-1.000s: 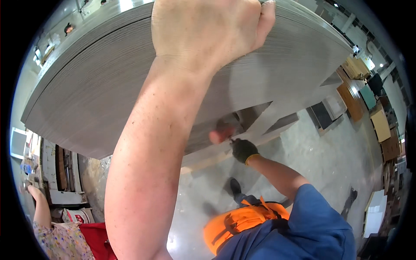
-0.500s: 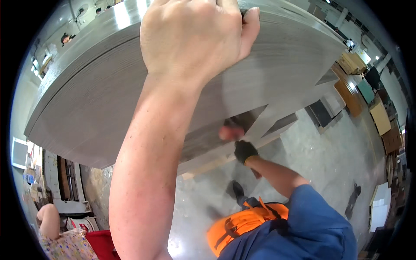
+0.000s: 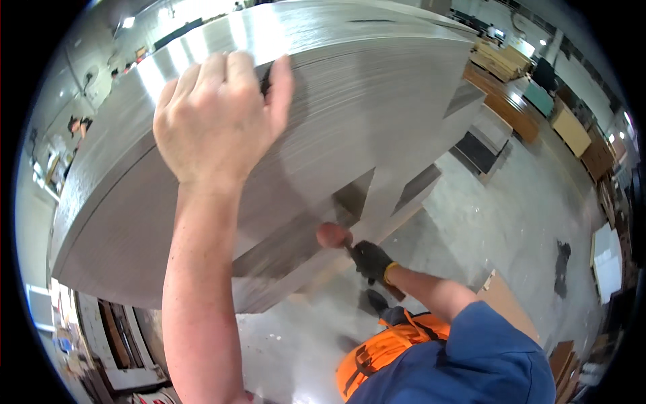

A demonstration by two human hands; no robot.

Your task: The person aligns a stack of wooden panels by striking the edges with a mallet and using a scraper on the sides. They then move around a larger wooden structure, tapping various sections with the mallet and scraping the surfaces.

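Note:
A large grey wood-grain furniture piece point(image 3: 377, 101) fills the upper middle, with a glossy top and open recesses along its lower side. My bare left hand point(image 3: 212, 121) is at its upper edge, fingers curled and thumb alongside. Between thumb and forefinger is a small dark patch I cannot make out. Lower down, my right hand point(image 3: 371, 260), in a dark glove with a yellow cuff, is closed around the handle of a mallet point(image 3: 334, 235). Its round reddish head is in front of the piece's lower side, beside a recess; whether they touch is unclear.
Below the right hand is an orange waist pouch point(image 3: 387, 343) against my blue shirt. Tan boards point(image 3: 572, 128) and brown boards stand along the right side. A pale rack point(image 3: 114, 337) is at lower left. Another person point(image 3: 79, 126) shows beyond the top's left end.
The view has shifted. My left hand appears lower, further left and smaller. The mallet head has moved down and left, away from the recess. A co-worker in a patterned shirt has left view.

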